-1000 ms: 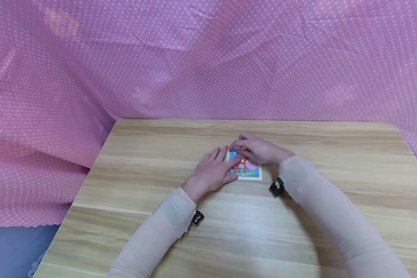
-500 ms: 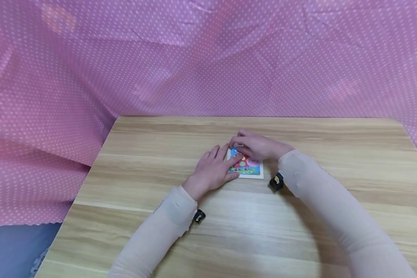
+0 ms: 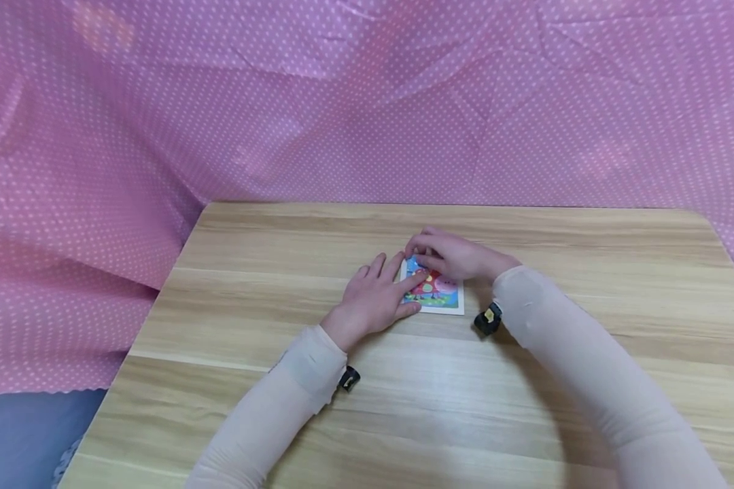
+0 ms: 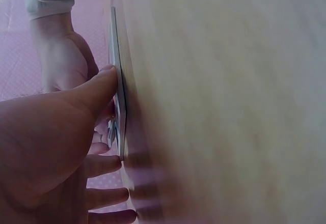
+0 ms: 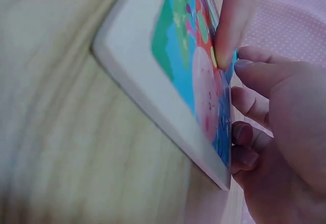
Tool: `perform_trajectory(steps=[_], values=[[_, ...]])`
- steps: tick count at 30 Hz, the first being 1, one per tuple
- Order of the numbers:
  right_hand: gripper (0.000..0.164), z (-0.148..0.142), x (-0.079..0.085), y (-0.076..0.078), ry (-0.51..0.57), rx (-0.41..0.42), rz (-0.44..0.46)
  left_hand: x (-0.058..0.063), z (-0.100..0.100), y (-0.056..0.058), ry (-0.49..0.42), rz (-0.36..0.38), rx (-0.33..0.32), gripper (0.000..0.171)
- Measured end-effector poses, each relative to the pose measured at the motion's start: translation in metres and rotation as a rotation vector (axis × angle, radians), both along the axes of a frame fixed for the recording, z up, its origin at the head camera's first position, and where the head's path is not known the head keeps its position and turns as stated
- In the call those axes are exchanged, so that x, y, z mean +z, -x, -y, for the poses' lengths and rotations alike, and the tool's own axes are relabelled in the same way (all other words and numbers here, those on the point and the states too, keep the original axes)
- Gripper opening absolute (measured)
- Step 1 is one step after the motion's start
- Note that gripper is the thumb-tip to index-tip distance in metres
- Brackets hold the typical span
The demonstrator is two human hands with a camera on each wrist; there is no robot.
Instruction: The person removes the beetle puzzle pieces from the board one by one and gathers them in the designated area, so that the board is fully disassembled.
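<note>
On the far half of the wood surface [image 3: 440, 380], picture board [image 3: 445, 301] lies face up, between the two hands; head view gives the layout: left hand [image 3: 372, 300] flat at the board's left side, fingers spread, index finger over the picture, thumb at the near edge; right hand [image 3: 455, 258] over the far edge, fingers bent, hiding the far right part of the board.

Head view can't settle the right grip; right wrist view does better: thumb and fingertips closed on a small blue piece [image 5: 232, 68], just above the picture; same view gives the board's thick white border, a rounded corner, a pink pig face and red with spots; left index fingertip presses the picture just beside the piece.

Left wrist view has the board edge-on: thin, lying along the surface; left thumb touches its edge, other fingers straight; left grip loose, nothing pinched; a thin edge also shows by the right fingers, can't tell if it's the blue piece.

Only head view has both black wrist units, left [image 3: 349, 378] and right [image 3: 488, 320], in full context; pink dotted cloth [image 3: 367, 102] hangs behind the surface.
</note>
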State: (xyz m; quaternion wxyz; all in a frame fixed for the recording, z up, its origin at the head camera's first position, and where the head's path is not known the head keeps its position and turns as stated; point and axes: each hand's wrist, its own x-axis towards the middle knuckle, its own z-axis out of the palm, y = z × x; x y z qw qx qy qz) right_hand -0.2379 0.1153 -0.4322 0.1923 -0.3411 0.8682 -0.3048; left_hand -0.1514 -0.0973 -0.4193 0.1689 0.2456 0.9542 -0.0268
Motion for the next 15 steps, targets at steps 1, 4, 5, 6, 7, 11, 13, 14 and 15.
perform_trajectory(steps=[1,4,5,6,7,11,13,14,15], values=[[0.026,-0.0003,-0.0001,0.0001,0.003,-0.005,0.005,0.0001,-0.0002,0.0003,0.001,0.000,-0.001,0.065],[0.026,-0.0017,-0.0006,0.0001,0.017,-0.014,0.015,0.0002,-0.0006,0.0008,0.006,-0.002,-0.004,0.065],[0.026,-0.0022,-0.0015,0.0004,0.024,-0.017,0.014,0.0003,-0.0007,0.0009,0.007,-0.002,-0.004,0.065],[0.026,-0.0026,-0.0016,0.0003,0.033,-0.021,0.014,0.0003,-0.0008,0.0009,0.011,-0.002,-0.005,0.065],[0.025,-0.0029,-0.0016,0.0002,0.043,-0.028,0.014,0.0005,-0.0009,0.0009,0.013,-0.001,-0.005,0.065],[0.023,-0.0038,-0.0040,0.0007,0.079,-0.055,0.006,0.0010,-0.0011,0.0010,0.018,0.002,-0.003,0.065],[0.022,-0.0041,-0.0060,0.0012,0.096,-0.063,-0.003,0.0012,-0.0011,0.0011,0.019,0.005,0.000,0.065],[0.021,-0.0042,-0.0071,0.0016,0.103,-0.064,-0.008,0.0015,-0.0011,0.0012,0.021,0.007,0.001,0.065],[0.021,-0.0043,-0.0078,0.0017,0.110,-0.067,-0.010,0.0016,-0.0012,0.0013,0.021,0.009,0.002,0.065]])
